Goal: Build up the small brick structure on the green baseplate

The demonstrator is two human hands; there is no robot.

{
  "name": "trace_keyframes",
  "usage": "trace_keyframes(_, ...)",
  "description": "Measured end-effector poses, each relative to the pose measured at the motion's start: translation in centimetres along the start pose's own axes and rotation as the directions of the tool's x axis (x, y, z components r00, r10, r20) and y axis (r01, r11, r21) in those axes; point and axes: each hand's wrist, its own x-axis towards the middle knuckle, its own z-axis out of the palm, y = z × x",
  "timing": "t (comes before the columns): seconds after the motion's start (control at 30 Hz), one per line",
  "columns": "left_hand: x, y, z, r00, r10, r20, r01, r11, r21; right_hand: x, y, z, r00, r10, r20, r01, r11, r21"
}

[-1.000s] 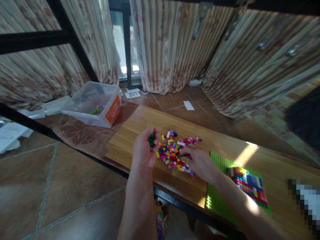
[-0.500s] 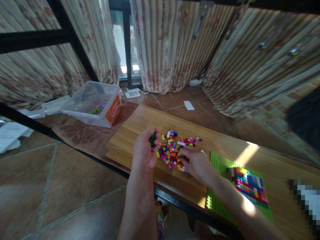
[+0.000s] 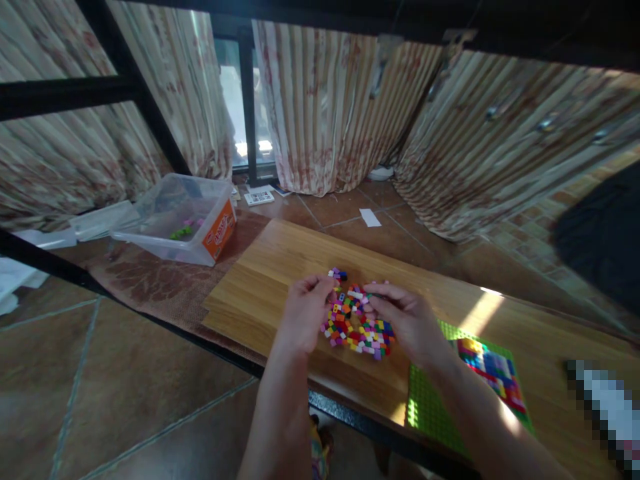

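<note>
Small toy bricks (image 3: 354, 327) in many colours lie in a loose pile on the wooden board. My left hand (image 3: 306, 312) is at the pile's left side with its fingers curled inward. Dark green bricks showed in that palm half a second ago; the curled fingers hide them now. On the pile's right side, my right hand (image 3: 404, 321) has its thumb and fingers drawn together over the bricks. A speck of green, seemingly a small brick, shows at its fingertips. Under my right forearm is a green studded baseplate (image 3: 429, 407), bearing a block of joined, multicoloured bricks (image 3: 493, 370).
A clear plastic box (image 3: 163, 247) with an orange label and a few pieces stands on a brown mat (image 3: 135, 277) to the left. The wooden board (image 3: 280, 250) rests along a black metal frame (image 3: 350, 407). A blurred, pixelated object (image 3: 605, 400) lies at the right.
My left hand has turned, hiding the dark green bricks in its palm. My right hand has lifted slightly from the pile, its fingers now pointing toward my left hand. The view has shifted slightly.
</note>
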Motion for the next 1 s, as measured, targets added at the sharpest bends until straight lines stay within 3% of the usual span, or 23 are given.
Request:
trace_keyframes(0.07,-0.1,-0.6,0.8,0.998,0.004,0.070,-0.012,0.993,0.114,-0.1,-0.5,0.1,0.999,0.031,-0.015,-0.028,0.982,0.186)
trace_keyframes(0.13,-0.2,-1.1,1.5,0.990,0.033,0.135,-0.059,0.980,0.189,-0.3,-0.9,0.2,0.999,0.023,-0.048,-0.009,0.963,0.269)
trace_keyframes(0.4,0.0,-2.8,3.6,0.972,0.188,0.142,-0.224,0.923,0.313,-0.8,-1.3,0.5,0.986,0.007,-0.169,0.044,0.953,0.299)
trace_keyframes(0.5,0.1,-3.1,3.8,0.961,0.221,0.168,-0.267,0.901,0.341,-1.0,-1.3,0.5,0.987,0.035,-0.157,0.023,0.934,0.357)
trace_keyframes(0.63,0.1,-3.2,3.4,0.957,0.188,0.219,-0.268,0.860,0.433,-1.1,-1.0,0.1,0.989,0.140,-0.055,-0.099,0.880,0.465)
trace_keyframes(0.73,0.3,-3.3,2.8,0.962,0.164,0.220,-0.265,0.758,0.596,-1.1,-0.8,-0.5,0.981,0.189,-0.045,-0.145,0.867,0.477)
trace_keyframes(0.9,0.8,-3.2,1.2,0.974,0.136,0.182,-0.225,0.467,0.855,-1.4,-0.6,-1.3,0.973,0.166,-0.158,-0.092,0.914,0.394)
trace_keyframes(1.0,1.0,-3.1,0.4,0.975,0.100,0.198,-0.221,0.430,0.875,-1.7,-0.5,-1.4,0.969,0.152,-0.194,-0.074,0.931,0.357)
